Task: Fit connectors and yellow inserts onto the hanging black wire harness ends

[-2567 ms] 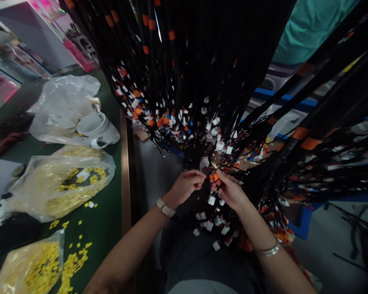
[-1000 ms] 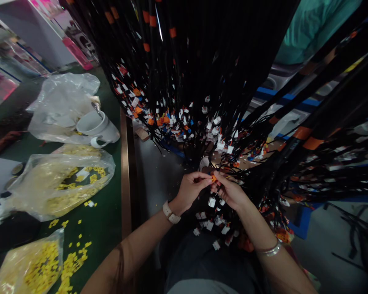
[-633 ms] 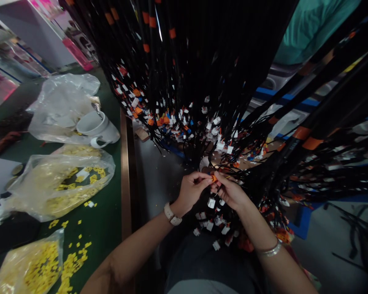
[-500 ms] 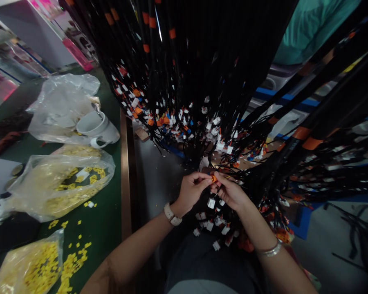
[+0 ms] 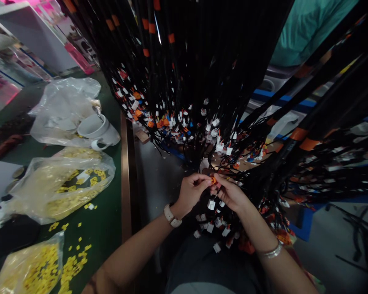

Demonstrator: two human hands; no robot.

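In the head view no writing can be read. One small orange connector [image 5: 214, 179] is pinched between the left hand [image 5: 190, 192] and the right hand [image 5: 230, 193], both grips closed on it, beneath hanging black wire harnesses [image 5: 202, 81]. On the green surface [image 5: 106, 228] lie three plastic bags and one white mug [image 5: 99, 130].

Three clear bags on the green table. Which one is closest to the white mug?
The crumpled, nearly empty clear bag at the far end: the white mug lies against it. The other two, bag of yellow parts and nearest bag, sit closer to the camera.
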